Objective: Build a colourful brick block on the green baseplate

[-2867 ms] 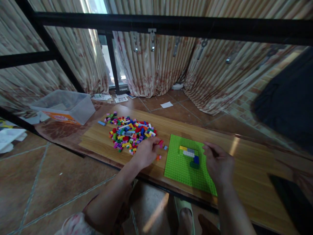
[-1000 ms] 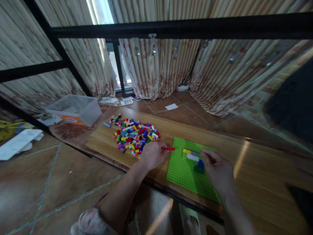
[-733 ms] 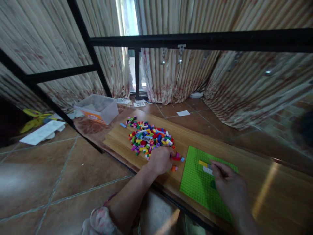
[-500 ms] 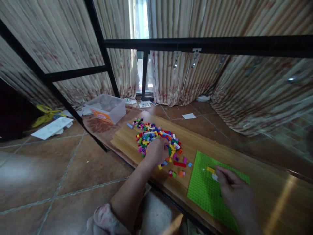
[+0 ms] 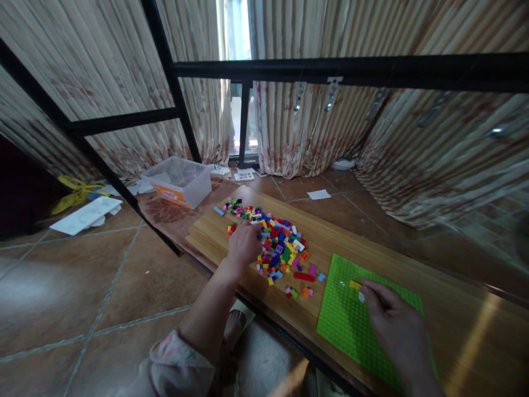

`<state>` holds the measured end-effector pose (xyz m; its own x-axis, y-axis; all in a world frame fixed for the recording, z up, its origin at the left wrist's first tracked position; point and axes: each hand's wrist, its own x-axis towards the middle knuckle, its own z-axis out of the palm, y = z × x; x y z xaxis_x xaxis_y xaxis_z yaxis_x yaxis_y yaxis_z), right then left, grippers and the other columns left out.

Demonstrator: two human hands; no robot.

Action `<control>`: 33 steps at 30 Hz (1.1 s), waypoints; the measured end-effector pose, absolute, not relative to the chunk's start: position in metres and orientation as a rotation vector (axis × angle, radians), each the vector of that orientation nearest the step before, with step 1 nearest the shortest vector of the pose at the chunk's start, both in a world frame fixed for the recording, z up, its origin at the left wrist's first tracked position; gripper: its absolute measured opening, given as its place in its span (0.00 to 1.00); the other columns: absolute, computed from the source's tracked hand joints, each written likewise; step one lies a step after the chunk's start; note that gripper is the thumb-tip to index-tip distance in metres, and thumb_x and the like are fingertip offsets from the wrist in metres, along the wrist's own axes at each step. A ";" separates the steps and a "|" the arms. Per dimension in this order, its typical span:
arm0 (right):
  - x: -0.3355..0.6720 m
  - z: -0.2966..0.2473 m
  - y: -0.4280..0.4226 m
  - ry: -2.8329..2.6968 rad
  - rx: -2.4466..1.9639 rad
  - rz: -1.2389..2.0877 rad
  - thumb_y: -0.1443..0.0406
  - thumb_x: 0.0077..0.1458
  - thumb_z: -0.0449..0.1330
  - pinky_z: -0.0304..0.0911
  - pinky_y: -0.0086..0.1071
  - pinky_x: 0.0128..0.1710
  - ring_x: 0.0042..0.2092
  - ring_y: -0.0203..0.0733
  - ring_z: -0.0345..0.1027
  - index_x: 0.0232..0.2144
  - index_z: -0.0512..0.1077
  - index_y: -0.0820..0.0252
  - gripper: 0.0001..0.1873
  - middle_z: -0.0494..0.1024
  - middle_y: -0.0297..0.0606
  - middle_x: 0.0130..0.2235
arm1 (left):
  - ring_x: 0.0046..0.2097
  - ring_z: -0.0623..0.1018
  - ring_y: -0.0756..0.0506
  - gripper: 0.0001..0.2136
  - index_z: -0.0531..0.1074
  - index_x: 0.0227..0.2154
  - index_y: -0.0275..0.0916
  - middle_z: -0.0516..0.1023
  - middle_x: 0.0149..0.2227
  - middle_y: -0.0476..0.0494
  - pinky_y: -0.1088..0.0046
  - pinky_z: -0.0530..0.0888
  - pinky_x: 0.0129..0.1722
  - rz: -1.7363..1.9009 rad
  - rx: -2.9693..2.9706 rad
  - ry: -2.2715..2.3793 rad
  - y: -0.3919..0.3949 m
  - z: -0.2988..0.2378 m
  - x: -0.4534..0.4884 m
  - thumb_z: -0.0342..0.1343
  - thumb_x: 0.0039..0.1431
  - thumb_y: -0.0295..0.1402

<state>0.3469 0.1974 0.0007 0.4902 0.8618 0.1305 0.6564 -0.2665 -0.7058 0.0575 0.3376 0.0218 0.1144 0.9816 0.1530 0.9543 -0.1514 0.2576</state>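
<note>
A heap of small coloured bricks (image 5: 278, 242) lies on a low wooden board (image 5: 215, 237). My left hand (image 5: 244, 243) rests on the left part of the heap, its fingers curled down into the bricks; what they hold is hidden. A green baseplate (image 5: 343, 320) lies to the right, with a yellow brick (image 5: 354, 285) and a white one beside it. My right hand (image 5: 397, 325) lies flat on the plate, fingertips by those bricks and covering the rest of the small build. A long red brick (image 5: 303, 277) lies loose between heap and plate.
A clear plastic box (image 5: 178, 182) stands on the floor left of the board. Black metal bars (image 5: 330, 69) cross in front of striped curtains. Papers (image 5: 243, 176) and a white tray (image 5: 85, 215) lie on the tiled floor. A foot (image 5: 233, 325) shows under the board's near edge.
My left hand put down the long red brick near the plate and moved left into the heap. My right hand stayed on the plate. The view swung left.
</note>
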 end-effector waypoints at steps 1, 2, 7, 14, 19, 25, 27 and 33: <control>0.347 0.000 0.197 -1.250 -2.011 0.359 0.48 0.50 0.55 0.67 0.40 0.45 0.41 0.49 0.76 0.38 0.78 0.54 0.22 0.82 0.40 0.39 | 0.45 0.76 0.42 0.12 0.76 0.38 0.42 0.76 0.43 0.42 0.70 0.73 0.43 0.439 2.280 1.979 0.338 0.022 0.058 0.52 0.54 0.26; 0.348 0.000 0.197 -1.254 -2.007 0.354 0.49 0.50 0.55 0.66 0.40 0.46 0.41 0.49 0.75 0.38 0.78 0.54 0.21 0.81 0.40 0.39 | 0.46 0.76 0.42 0.12 0.76 0.39 0.42 0.76 0.43 0.42 0.70 0.72 0.43 0.437 2.290 1.972 0.338 0.022 0.059 0.52 0.55 0.26; 0.351 -0.004 0.195 -1.308 -1.970 0.342 0.50 0.53 0.55 0.66 0.39 0.45 0.42 0.48 0.75 0.40 0.77 0.53 0.20 0.81 0.40 0.40 | 0.46 0.76 0.43 0.10 0.76 0.39 0.41 0.77 0.42 0.42 0.71 0.71 0.44 0.429 2.301 1.947 0.338 0.026 0.062 0.52 0.57 0.29; 0.349 -0.001 0.194 -1.251 -1.908 0.343 0.52 0.54 0.56 0.67 0.39 0.43 0.40 0.46 0.75 0.38 0.78 0.55 0.18 0.81 0.40 0.39 | 0.33 0.74 0.48 0.09 0.77 0.35 0.37 0.77 0.32 0.45 0.74 0.69 0.35 0.808 2.055 1.624 0.332 0.038 0.075 0.52 0.59 0.32; 0.344 0.010 0.194 -1.100 -1.765 0.385 0.53 0.53 0.58 0.68 0.38 0.42 0.39 0.44 0.74 0.37 0.78 0.58 0.18 0.81 0.41 0.39 | 0.29 0.71 0.51 0.10 0.75 0.36 0.35 0.74 0.28 0.50 0.77 0.67 0.30 0.874 1.583 0.956 0.301 0.034 0.122 0.52 0.58 0.35; 0.367 0.022 0.188 -0.778 -1.670 0.339 0.56 0.46 0.65 0.67 0.33 0.30 0.28 0.38 0.70 0.34 0.79 0.60 0.16 0.80 0.37 0.30 | 0.27 0.71 0.52 0.10 0.75 0.38 0.35 0.74 0.28 0.49 0.78 0.67 0.27 0.711 1.433 0.768 0.264 0.013 0.179 0.55 0.56 0.34; 0.378 0.023 0.184 -0.660 -1.670 0.314 0.58 0.43 0.66 0.64 0.31 0.27 0.26 0.36 0.68 0.34 0.79 0.61 0.16 0.78 0.36 0.27 | 0.27 0.72 0.51 0.11 0.75 0.40 0.36 0.73 0.27 0.50 0.78 0.68 0.27 0.645 1.509 0.757 0.259 0.008 0.190 0.54 0.57 0.34; 0.389 0.020 0.176 -0.649 -1.695 0.319 0.59 0.42 0.65 0.63 0.30 0.28 0.26 0.34 0.66 0.32 0.79 0.61 0.15 0.78 0.35 0.27 | 0.31 0.75 0.49 0.13 0.78 0.43 0.40 0.79 0.33 0.47 0.75 0.71 0.33 0.466 1.956 0.751 0.253 0.009 0.203 0.51 0.60 0.30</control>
